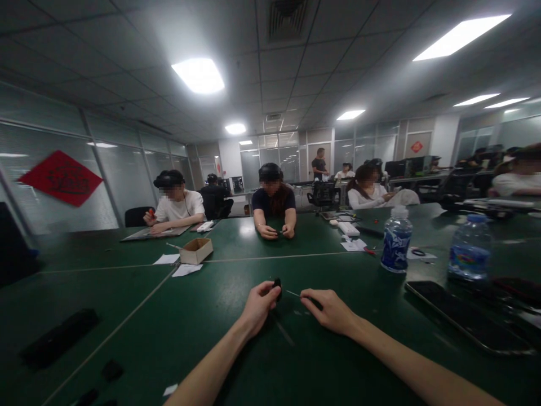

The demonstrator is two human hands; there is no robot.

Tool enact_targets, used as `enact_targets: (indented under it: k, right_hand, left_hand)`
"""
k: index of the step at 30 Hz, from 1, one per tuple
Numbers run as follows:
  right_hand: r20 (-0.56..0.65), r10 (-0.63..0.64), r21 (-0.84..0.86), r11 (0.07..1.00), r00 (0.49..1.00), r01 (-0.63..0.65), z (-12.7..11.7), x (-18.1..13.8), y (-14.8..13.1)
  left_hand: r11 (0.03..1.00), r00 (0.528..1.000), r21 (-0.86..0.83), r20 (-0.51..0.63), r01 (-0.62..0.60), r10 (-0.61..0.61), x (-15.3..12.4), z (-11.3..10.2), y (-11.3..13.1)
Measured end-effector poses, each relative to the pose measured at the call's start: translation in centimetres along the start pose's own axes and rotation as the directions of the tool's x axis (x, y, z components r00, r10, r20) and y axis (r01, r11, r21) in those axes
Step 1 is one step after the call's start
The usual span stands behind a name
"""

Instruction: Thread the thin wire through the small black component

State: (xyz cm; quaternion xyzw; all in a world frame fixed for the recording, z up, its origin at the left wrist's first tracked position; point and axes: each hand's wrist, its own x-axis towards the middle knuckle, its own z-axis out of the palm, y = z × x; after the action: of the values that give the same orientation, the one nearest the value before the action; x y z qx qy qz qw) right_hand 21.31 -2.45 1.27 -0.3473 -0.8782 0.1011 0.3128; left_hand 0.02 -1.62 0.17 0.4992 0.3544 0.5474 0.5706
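My left hand is closed around a small black part, pinched between thumb and fingers just above the green table. Its exact kind is too small to tell. To the right, my right hand grips a thin tool with a slim metal shaft, which looks like a small screwdriver; its handle is mostly hidden in my fingers. The shaft points left toward the black part, with a short gap between them. A faint pale streak lies on the table below my hands.
Water bottles and a phone sit at right. A small open box on paper stands at back left. Black pieces lie at near left. Across the table a person handles something small; other people sit around.
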Motion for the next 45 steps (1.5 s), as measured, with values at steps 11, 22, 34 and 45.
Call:
enact_targets:
  k: [11,22,34,45]
  right_hand:
    - [0.047,-0.056,-0.03,0.998,0.997,0.057,-0.42,-0.02,-0.38]
    - [0.048,-0.064,-0.073,0.995,0.997,0.068,-0.15,-0.25,0.29]
    - [0.08,-0.081,-0.152,0.984,0.994,0.092,-0.12,-0.23,0.3]
    - [0.077,-0.076,-0.198,0.976,0.994,0.09,0.14,-0.32,0.55]
  left_hand:
    - [0.988,0.999,-0.145,0.001,0.047,-0.047,0.25,-0.31,0.01]
    - [0.994,0.996,-0.062,0.019,0.088,-0.087,0.04,-0.15,0.42]
    - [0.997,0.995,0.026,0.069,0.076,-0.078,0.2,-0.47,-0.24]
    - [0.986,0.989,0.161,0.136,0.036,-0.058,-0.25,-0.03,0.59]
